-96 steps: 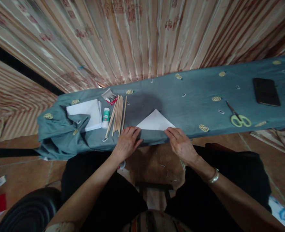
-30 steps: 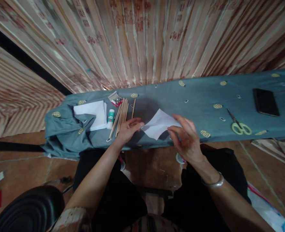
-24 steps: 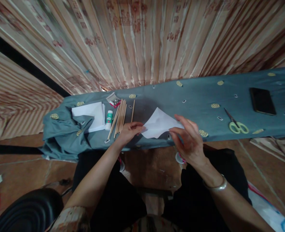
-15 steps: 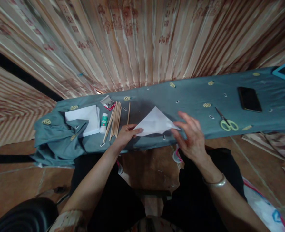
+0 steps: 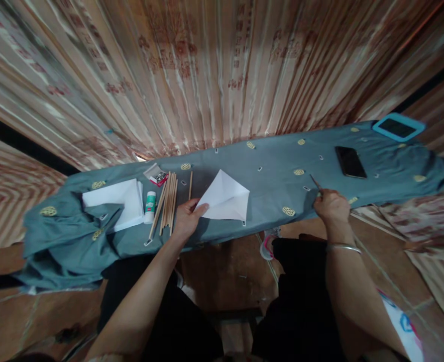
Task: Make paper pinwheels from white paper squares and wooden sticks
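Observation:
My left hand pinches the left corner of a creased white sheet of paper, which is partly unfolded above the cloth. Farther right, my right hand is closed around the handles of the scissors. Their blades point up and left, while the green handles are hidden by my fingers. Beside my left hand lie several thin wooden sticks, and one single stick rests just beyond it.
A glue stick stands by a stack of white paper, with a small red and clear packet behind. At the right lie a black phone and a blue-framed tablet. A grey-blue cloth covers the bench before a curtain.
My right hand has let go of the paper, moved right and closed on the scissors. The folded triangle of paper has opened partly in my left hand. The view has shifted right.

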Tool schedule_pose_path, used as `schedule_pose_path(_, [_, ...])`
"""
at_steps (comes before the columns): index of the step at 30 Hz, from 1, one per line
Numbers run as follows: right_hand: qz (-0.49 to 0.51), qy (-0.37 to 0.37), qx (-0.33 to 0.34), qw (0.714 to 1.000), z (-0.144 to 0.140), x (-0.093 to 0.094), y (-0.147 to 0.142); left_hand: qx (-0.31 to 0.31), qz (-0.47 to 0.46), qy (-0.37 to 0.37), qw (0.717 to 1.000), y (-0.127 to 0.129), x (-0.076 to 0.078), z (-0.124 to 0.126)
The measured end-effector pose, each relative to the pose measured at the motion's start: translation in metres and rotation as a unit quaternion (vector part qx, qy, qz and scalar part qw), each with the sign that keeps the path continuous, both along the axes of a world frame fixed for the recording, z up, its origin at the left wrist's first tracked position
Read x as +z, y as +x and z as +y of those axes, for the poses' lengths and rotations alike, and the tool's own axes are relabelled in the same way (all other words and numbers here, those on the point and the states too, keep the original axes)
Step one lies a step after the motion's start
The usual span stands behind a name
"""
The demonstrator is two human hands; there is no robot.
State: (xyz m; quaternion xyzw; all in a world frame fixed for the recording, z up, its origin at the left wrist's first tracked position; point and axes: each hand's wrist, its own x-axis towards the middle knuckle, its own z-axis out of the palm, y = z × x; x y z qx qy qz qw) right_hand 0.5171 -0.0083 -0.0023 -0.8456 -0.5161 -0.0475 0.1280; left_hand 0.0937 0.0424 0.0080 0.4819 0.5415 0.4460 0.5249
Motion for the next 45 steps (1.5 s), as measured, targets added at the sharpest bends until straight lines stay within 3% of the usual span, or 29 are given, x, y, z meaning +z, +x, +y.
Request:
schedule_pose_path(5, [-0.009, 0.012, -0.044, 0.999, 0.000, -0.001, -0.003, 0.007, 0.044, 0.029, 0.999, -0.011, 0.002, 0.003])
schedule_pose_path(16, [0.020, 0.000, -0.036, 0.999, -0.009, 0.006, -0.016, 0.076, 0.153, 0.126, 0.977, -0.054, 0.001, 0.015])
schedule_pose_path(24, [-0.025, -0.045, -0.074, 0.996, -0.004, -0.001, -0.010, 0.058, 0.158, 0.147, 0.975, -0.040, 0.012, 0.005])
schedule_pose_path(28, [-0.012, -0.087, -0.042, 0.995, -0.008, 0.001, -0.010, 0.052, 0.125, 0.149, 0.979, -0.035, 0.015, 0.005])
schedule_pose_path(31, [0.021, -0.064, -0.021, 0.997, -0.011, 0.006, -0.027, 0.076, 0.072, 0.132, 0.986, -0.034, 0.016, 0.005])
schedule_pose_path(33, [0.105, -0.031, -0.016, 0.994, -0.010, 0.010, -0.049, 0.095, 0.042, 0.112, 0.988, -0.033, 0.019, 0.006])
schedule_pose_path(35, [0.255, 0.025, 0.013, 0.966, -0.005, 0.013, -0.076, 0.109, 0.025, 0.108, 0.988, -0.031, 0.025, 0.010])
schedule_pose_path(37, [0.448, 0.073, 0.044, 0.890, 0.002, 0.018, -0.105, 0.119, 0.019, 0.129, 0.984, -0.029, 0.034, 0.018])
schedule_pose_path(39, [0.597, 0.068, 0.058, 0.797, 0.007, 0.025, -0.132, 0.118, 0.032, 0.157, 0.980, -0.027, 0.042, 0.028])
schedule_pose_path(42, [0.712, 0.047, 0.077, 0.696, 0.012, 0.038, -0.160, 0.126, 0.058, 0.184, 0.973, -0.025, 0.043, 0.041])
schedule_pose_path(45, [0.761, 0.058, 0.061, 0.644, 0.011, 0.046, -0.173, 0.132, 0.092, 0.170, 0.972, -0.027, 0.027, 0.045])
